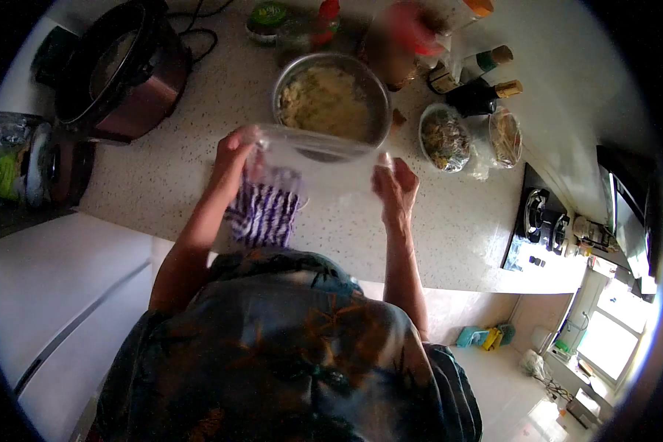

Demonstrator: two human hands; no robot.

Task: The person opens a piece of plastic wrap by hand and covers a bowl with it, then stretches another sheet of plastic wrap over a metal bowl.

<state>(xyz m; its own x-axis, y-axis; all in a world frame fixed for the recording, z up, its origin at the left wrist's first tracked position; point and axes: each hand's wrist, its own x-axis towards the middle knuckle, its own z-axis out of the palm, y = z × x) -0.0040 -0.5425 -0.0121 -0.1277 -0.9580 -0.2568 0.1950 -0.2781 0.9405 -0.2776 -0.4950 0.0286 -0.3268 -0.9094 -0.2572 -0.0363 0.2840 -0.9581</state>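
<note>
A sheet of clear plastic film [313, 144] is stretched between my two hands, above the near rim of a metal bowl [278, 103]. Pale, doughy-looking food [328, 103] lies in the bowl. My left hand [237, 151] pinches the film's left end, left of the bowl. At the other end, my right hand [396, 184] grips the film, fingers closed, just right of the bowl's near side. Below the film, a purple and white striped cloth [267, 214] lies on the counter [339, 228] near my left forearm.
A dark red cooker [140, 96] stands at the left. Plastic-covered bowls [444, 136] and [bottles] stand right of the metal bowl, among them a dark bottle [479, 96]. A green-lidded jar [267, 16] is at the back. A stove [541, 221] is at the far right.
</note>
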